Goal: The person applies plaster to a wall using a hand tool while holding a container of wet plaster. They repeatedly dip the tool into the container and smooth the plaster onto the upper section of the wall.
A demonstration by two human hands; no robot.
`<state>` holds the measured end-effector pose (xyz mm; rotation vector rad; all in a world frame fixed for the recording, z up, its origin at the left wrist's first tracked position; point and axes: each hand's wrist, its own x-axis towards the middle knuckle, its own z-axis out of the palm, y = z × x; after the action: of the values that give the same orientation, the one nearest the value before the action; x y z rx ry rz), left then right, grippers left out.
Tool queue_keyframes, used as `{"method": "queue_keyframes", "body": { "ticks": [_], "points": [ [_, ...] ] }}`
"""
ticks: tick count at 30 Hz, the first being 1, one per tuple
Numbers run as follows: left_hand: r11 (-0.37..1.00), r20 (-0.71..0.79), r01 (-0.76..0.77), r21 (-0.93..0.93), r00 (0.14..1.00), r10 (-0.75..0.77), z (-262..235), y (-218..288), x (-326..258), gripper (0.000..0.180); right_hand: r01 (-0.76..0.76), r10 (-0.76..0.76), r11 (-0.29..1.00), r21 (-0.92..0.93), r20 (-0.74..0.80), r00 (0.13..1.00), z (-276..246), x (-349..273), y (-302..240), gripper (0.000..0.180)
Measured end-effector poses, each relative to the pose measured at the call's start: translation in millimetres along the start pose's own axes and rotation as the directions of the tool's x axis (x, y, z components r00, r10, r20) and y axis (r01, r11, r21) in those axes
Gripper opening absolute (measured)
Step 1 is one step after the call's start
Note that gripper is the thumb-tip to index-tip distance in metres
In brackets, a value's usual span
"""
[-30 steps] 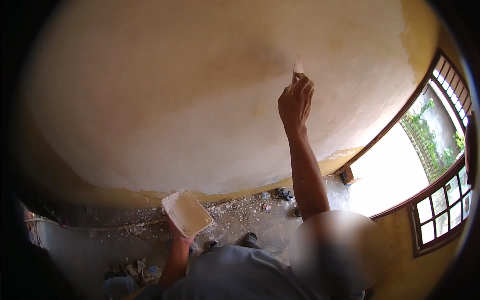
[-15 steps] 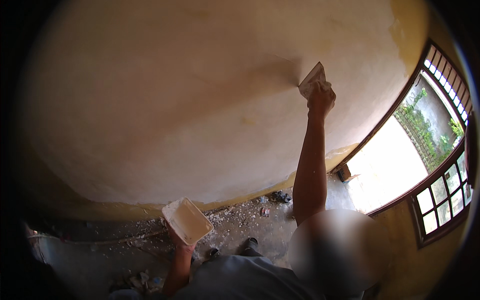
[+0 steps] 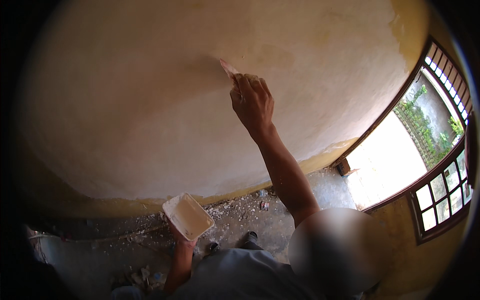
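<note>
My right hand (image 3: 254, 102) is raised to the wall (image 3: 135, 130), its fingers closed round a flat putty scraper (image 3: 228, 69). The scraper's thin blade shows edge-on, pointing up and left at the pale, smeared surface; whether its edge touches there I cannot tell. Low and to the left, my left hand (image 3: 185, 240) grips a white rectangular tub (image 3: 173, 216) from beneath. The tub tilts toward me, and cream-coloured putty (image 3: 191, 216) lies inside it.
White crumbs and debris (image 3: 232, 210) litter the floor along the wall's foot. To the right, a doorway (image 3: 390, 155) lets in bright light, with a small cardboard box (image 3: 345, 168) beside it. A paned window (image 3: 445, 195) stands at the lower right.
My right hand has swept left across the wall with the scraper, and the blade has turned from broadside to nearly edge-on. The tub in my left hand has barely moved.
</note>
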<state>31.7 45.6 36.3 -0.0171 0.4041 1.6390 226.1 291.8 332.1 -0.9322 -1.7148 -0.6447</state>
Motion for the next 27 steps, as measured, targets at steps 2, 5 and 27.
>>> {"method": "queue_keyframes", "body": {
  "ticks": [2, 5, 27],
  "points": [
    [1.000, -0.007, -0.013, -0.012, 1.000, 0.013, -1.3, 2.2, -1.3, 0.058, 0.120, -0.127, 0.991, -0.067, -0.123, 0.984, -1.0, -23.7, 11.4, 0.041],
    [1.000, 0.037, -0.001, -0.015, 0.999, 0.002, -10.5, 2.8, -3.5, 0.061, 0.115, -0.153, 0.973, -0.198, -0.190, 0.970, 12.2, -37.4, 57.6, 0.058],
    [0.998, -0.010, -0.050, 0.039, 0.999, 0.050, 6.1, 0.3, -3.5, 0.063, -0.217, 0.195, 0.970, -0.106, -0.188, 0.963, 20.5, -11.1, 20.5, 0.028]
  ]
}}
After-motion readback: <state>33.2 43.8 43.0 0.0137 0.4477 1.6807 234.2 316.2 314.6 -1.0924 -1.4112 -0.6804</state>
